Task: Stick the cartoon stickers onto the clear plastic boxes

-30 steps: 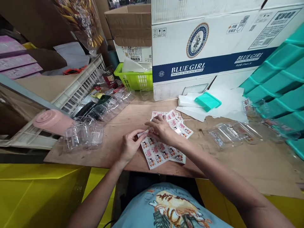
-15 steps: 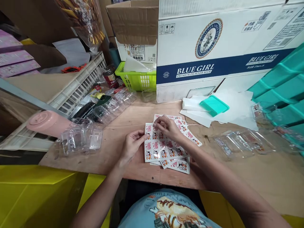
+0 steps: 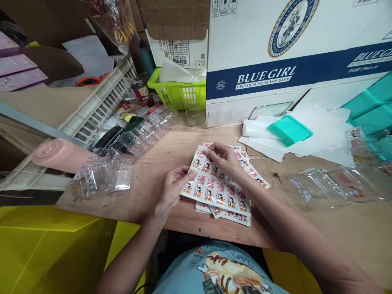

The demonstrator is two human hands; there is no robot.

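Note:
A white sticker sheet [image 3: 210, 185], printed with cartoon animals and pink lettering, lies tilted over other sticker sheets [image 3: 235, 216] on the wooden table. Its left edge is pinched by my left hand [image 3: 174, 185], thumb on top, and that side is raised slightly. Near the sheet's upper left part, my right hand [image 3: 225, 161] is closed, thumb and forefinger pinched at a pink-lettered sticker. Whether the sticker has come off the backing is hidden by the fingers. More sheets show beyond the right hand and beneath its wrist.
Clear plastic boxes [image 3: 94, 179] and a pink bottle [image 3: 61, 155] are at left. Behind stand a green basket [image 3: 183, 94] and a large white carton [image 3: 226, 110]. A turquoise lid [image 3: 290, 130] rests on white papers [image 3: 330, 141]; more clear cases [image 3: 321, 183] lie at right.
The top sticker sheet has turned clockwise and its left side has risen, both hands still at it. The camera view has shifted, moving the background.

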